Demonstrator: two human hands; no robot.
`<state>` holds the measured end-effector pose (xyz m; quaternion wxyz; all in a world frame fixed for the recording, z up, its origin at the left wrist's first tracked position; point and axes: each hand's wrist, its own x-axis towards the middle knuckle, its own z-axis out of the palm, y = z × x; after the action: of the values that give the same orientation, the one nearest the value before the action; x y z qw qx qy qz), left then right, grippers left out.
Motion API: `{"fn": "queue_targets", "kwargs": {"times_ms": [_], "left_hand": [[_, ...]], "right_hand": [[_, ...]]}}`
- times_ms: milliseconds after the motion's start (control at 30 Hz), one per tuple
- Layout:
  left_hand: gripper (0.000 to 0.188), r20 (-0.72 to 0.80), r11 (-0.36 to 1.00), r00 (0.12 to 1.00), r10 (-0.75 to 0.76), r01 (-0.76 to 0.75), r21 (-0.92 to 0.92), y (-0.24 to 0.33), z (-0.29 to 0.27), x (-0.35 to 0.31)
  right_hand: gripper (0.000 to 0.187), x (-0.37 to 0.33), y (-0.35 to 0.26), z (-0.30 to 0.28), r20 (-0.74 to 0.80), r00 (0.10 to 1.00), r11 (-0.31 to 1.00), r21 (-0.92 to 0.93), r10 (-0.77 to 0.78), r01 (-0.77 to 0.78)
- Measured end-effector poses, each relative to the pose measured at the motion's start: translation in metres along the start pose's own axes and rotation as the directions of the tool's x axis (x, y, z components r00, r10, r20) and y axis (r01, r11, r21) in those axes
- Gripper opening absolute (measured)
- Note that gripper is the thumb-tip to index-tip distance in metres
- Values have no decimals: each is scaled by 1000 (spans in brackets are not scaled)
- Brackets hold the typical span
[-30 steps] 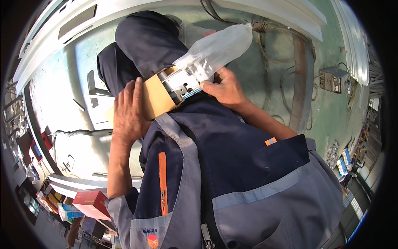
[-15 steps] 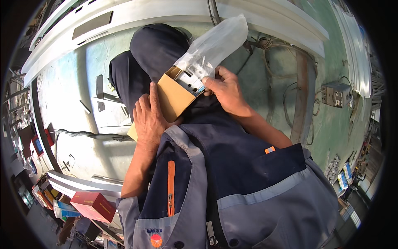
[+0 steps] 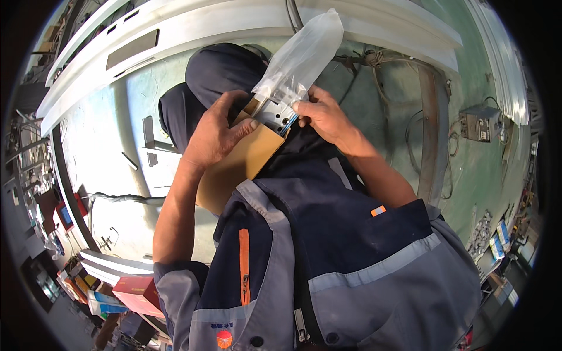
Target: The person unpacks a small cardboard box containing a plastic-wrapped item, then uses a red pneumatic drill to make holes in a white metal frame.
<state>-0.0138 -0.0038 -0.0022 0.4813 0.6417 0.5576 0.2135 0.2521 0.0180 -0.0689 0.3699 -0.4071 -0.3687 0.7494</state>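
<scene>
A long brown cardboard box [image 3: 250, 156] lies slanted across my lap, its open end pointing away from me. My left hand [image 3: 213, 133] grips the box near that end, thumb on top and fingers around the far edge. Out of the opening sticks a pale metal part with round holes [image 3: 270, 116], with thin blue strips along its right side. A clear plastic bag [image 3: 307, 51] covers the part's outer end and stretches off beyond it. My right hand [image 3: 328, 117] pinches the bag at the part's right edge, thumb on top; its other fingers are partly hidden.
White metal beams [image 3: 234, 23] run across the far side. A brown steel bar [image 3: 432, 134] and loose cables lie to the right, beside a grey box-shaped device [image 3: 479, 124]. At the lower left is a red box [image 3: 137, 293]. Black cable [image 3: 126, 199] crosses the floor at left.
My left hand has moved from the box's lower left side up to its open end and now grips there. The box's lower part shows more. My right hand keeps its pinch.
</scene>
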Motion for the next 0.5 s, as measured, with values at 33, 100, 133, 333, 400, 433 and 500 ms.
{"fn": "queue_targets", "kwargs": {"times_ms": [33, 100, 133, 333, 400, 433, 500], "left_hand": [[53, -12, 996, 996, 85, -85, -15, -6, 5, 3], [49, -13, 997, 997, 73, -74, -21, -2, 9, -2], [47, -15, 997, 998, 66, -66, -25, 0, 10, -5], [39, -24, 994, 996, 82, -84, -70, -4, 14, -2], [39, -31, 994, 995, 90, -92, -53, -5, 14, -3], [39, -34, 996, 997, 76, -77, -36, -4, 13, -3], [39, -32, 999, 999, 44, -44, -4, 1, 12, -3]], "right_hand": [[34, 3, 1, -2, 30, 999, 1000, -16, 15, -15], [42, 5, -1, -5, 86, 996, 998, -47, 35, -31], [44, 7, 0, -4, 105, 994, 1000, 3, 12, -12], [57, 30, 8, 14, 23, 970, 963, 130, -241, 237], [61, 32, 4, 20, 6, 979, 972, 126, -202, 199], [63, 32, 2, 22, 0, 984, 976, 124, -180, 179], [62, 33, -4, 22, 29, 984, 974, 149, -176, 169]]}}
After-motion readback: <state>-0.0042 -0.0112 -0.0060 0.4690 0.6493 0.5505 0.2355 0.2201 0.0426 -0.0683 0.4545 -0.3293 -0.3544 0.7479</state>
